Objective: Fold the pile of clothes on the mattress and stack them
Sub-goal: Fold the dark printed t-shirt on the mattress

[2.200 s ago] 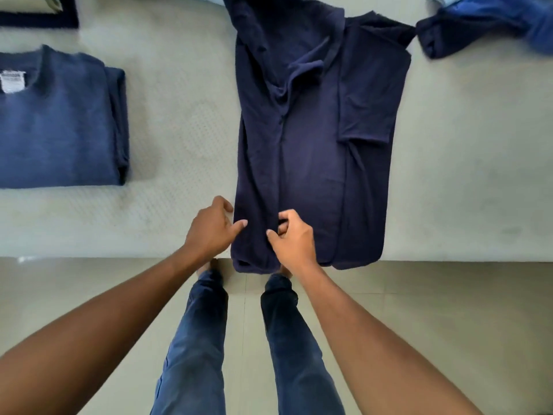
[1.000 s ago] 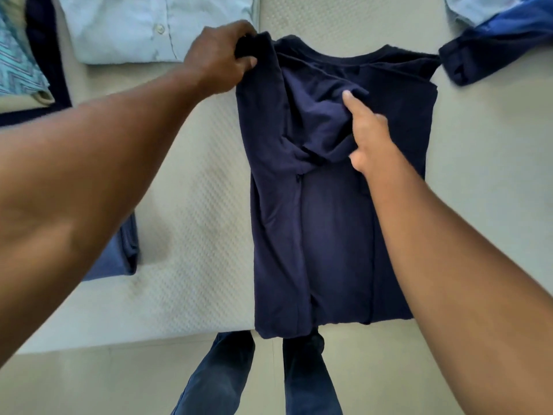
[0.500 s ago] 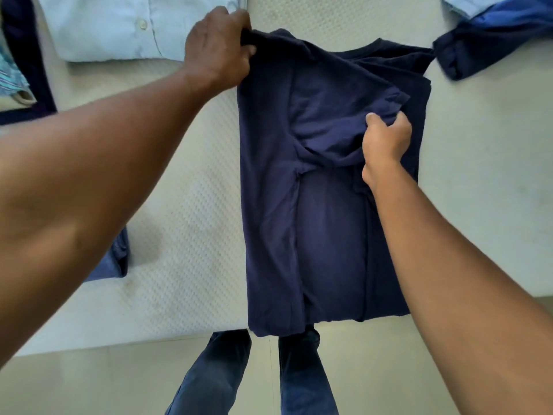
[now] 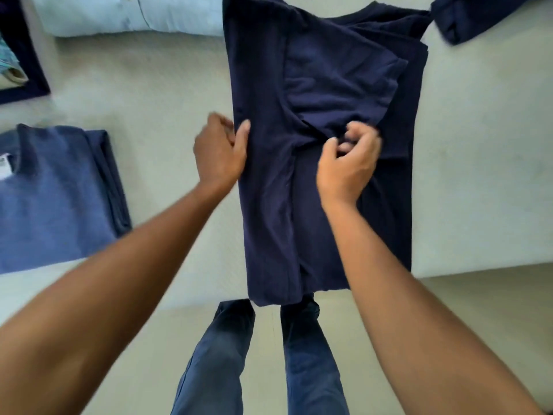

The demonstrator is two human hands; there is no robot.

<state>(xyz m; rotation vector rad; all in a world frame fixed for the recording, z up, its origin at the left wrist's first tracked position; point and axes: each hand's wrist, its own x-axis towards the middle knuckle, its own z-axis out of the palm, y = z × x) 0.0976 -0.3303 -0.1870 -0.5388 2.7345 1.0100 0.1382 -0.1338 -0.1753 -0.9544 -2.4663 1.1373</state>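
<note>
Navy T-shirt (image 4: 269, 211), far end cut off; left grip (image 4: 218, 154) blurred at its left edge; right grip (image 4: 347, 163) curled mid-shirt; cannot tell either's hold.

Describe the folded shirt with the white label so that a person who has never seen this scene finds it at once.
Start from the pale mattress, where the navy T-shirt lies spread in the middle. Look to its left, near the front edge: the folded blue T-shirt lies flat there. It alone is a lighter, greyish blue and shows a white label at its neck.
</note>
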